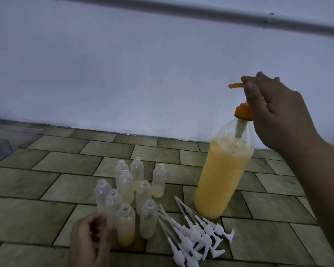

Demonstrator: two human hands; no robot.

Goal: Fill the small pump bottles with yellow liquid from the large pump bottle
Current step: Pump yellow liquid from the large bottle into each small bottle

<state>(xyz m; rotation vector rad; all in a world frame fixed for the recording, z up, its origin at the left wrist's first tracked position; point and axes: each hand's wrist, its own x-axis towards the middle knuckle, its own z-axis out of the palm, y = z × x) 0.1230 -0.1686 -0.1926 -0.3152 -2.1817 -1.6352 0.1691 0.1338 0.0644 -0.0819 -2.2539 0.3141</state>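
Observation:
The large clear bottle (222,180), mostly full of yellow liquid, stands on the tiled floor at the right. My right hand (274,112) pinches its orange pump head (236,85), whose nozzle points left; the pump stem is raised above the orange collar (243,112). Several small clear bottles (143,195) stand uncapped in a cluster left of it. The nearest one (125,232) holds yellow liquid in its lower part, and another (158,184) has a little at the bottom. My left hand (91,241) is curled beside a small empty bottle (113,201); the contact is blurred.
A heap of white pump tops (197,234) with long dip tubes lies on the floor between the small bottles and the large bottle. A pale wall (123,74) rises just behind. A grey pipe (201,10) crosses the top.

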